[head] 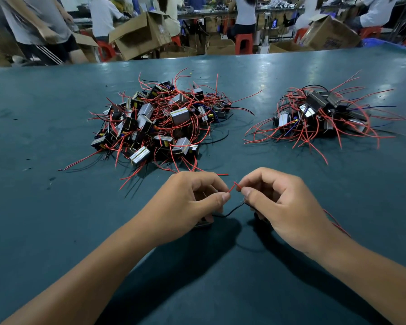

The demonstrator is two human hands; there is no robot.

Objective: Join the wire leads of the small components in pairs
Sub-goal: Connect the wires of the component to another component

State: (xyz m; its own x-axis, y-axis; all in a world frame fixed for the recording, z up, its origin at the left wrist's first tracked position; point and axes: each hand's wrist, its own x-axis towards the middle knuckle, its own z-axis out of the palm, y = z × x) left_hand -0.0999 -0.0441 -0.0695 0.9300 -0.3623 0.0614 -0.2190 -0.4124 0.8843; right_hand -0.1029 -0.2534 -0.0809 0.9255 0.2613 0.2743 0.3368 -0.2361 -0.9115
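Observation:
My left hand (192, 202) pinches the end of a red lead (231, 188) between thumb and forefinger. My right hand (279, 205) pinches a second red lead (237, 184), and the two tips meet between my hands. A black wire (232, 210) sags below them, running from a small component (203, 224) mostly hidden under my left hand. Another red wire (336, 222) trails past my right wrist. A large pile of small block-shaped components (159, 123) with red and black leads lies ahead on the green table (56, 207).
A smaller pile of the same components (324, 113) sits at the right of the table. Beyond the far edge are open cardboard boxes (141, 34), red stools (243, 43) and several seated people at benches.

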